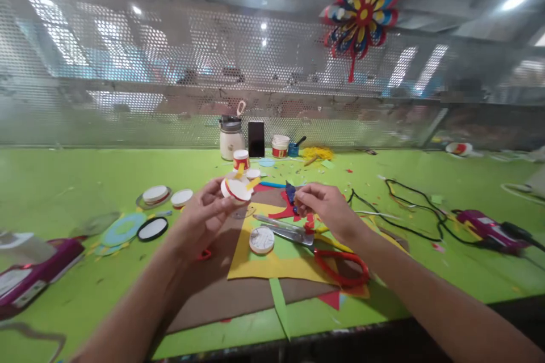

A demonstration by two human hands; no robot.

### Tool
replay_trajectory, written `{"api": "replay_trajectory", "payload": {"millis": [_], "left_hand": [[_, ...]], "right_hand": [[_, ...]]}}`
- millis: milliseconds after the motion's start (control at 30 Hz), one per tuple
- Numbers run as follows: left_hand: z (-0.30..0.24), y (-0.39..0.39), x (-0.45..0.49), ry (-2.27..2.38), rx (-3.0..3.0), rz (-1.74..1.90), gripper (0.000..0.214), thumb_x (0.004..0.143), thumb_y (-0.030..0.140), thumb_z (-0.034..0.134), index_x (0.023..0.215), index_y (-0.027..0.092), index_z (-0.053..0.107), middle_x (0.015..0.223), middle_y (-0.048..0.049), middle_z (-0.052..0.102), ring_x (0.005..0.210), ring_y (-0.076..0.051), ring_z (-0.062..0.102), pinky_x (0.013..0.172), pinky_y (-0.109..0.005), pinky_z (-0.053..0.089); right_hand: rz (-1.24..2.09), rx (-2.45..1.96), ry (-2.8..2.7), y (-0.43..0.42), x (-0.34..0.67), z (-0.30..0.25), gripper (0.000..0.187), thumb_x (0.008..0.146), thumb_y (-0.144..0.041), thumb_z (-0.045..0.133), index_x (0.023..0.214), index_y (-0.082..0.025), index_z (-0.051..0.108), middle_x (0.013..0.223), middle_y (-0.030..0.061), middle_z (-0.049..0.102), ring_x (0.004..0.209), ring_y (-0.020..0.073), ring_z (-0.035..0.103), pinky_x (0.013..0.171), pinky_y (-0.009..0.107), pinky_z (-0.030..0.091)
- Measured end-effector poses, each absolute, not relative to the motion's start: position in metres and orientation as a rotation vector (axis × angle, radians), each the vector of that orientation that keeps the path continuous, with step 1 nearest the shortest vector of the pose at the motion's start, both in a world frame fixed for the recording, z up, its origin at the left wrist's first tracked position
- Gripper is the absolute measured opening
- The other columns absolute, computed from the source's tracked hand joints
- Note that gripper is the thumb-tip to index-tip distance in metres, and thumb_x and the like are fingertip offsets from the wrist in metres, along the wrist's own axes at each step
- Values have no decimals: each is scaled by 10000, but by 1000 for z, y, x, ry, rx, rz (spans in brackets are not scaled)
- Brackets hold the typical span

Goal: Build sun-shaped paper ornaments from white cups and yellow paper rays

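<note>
My left hand (203, 211) is closed on a small white round disc (237, 190) with a red edge, and yellow strips stick up from it. It is raised over the brown sheet (204, 289). To the right, my right hand (326, 204) is pinched beside a dark blue piece (290, 193); what its fingertips hold, if anything, I cannot make out. Below the hands lie scissors with red handles (344, 269), their blades pointing left, on a yellow sheet (255, 267). Another white disc (261, 240) with thin lines on it rests by the blades.
More white lids (182, 198) and a light blue ring (123, 228) lie at left. A purple power strip (46, 272) is at far left, another purple device (489, 231) with a black cord (419, 232) at right. A jar (231, 139) and phone (256, 139) stand at the back.
</note>
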State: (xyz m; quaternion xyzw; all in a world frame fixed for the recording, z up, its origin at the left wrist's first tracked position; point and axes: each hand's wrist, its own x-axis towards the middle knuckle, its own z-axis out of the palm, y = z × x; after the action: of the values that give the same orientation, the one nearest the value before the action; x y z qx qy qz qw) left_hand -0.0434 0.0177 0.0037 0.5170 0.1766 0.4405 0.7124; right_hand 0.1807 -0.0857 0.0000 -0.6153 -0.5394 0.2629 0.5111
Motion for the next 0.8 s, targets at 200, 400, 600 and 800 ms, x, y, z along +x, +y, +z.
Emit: {"api": "replay_trajectory", "payload": {"millis": [200, 400, 600, 800], "left_hand": [[23, 44, -71, 317, 1153, 1131, 421, 675, 164, 791, 1066, 169, 636, 905, -66, 749, 826, -222, 729, 667, -218, 582], [32, 54, -87, 368, 1099, 1268, 339, 667, 102, 783, 958, 168, 622, 874, -59, 738, 865, -218, 727, 650, -179, 563], [30, 59, -96, 350, 1042, 1274, 252, 734, 205, 753, 954, 146, 646, 920, -60, 727, 872, -201, 721, 687, -182, 577], [28, 59, -92, 324, 1025, 1265, 258, 744, 155, 734, 986, 142, 646, 930, -63, 733, 876, -211, 725, 737, -206, 584]], "right_hand": [[508, -1711, -1740, -73, 195, 2, 92, 746, -264, 666, 714, -180, 686, 661, 16, 667, 606, 131, 552, 593, 248, 416], [499, -1601, -2121, -80, 167, 6, 183, 793, -279, 637, 927, -191, 725, 970, 76, 717, 886, 207, 617, 782, 304, 432], [330, -1647, -2228, -74, 170, 8, 177, 847, -275, 580, 905, -182, 719, 875, 80, 720, 778, 195, 610, 710, 300, 426], [342, -1827, -1996, -87, 230, 5, 239, 858, -295, 528, 921, -160, 714, 835, 73, 705, 696, 172, 594, 649, 285, 440]]}}
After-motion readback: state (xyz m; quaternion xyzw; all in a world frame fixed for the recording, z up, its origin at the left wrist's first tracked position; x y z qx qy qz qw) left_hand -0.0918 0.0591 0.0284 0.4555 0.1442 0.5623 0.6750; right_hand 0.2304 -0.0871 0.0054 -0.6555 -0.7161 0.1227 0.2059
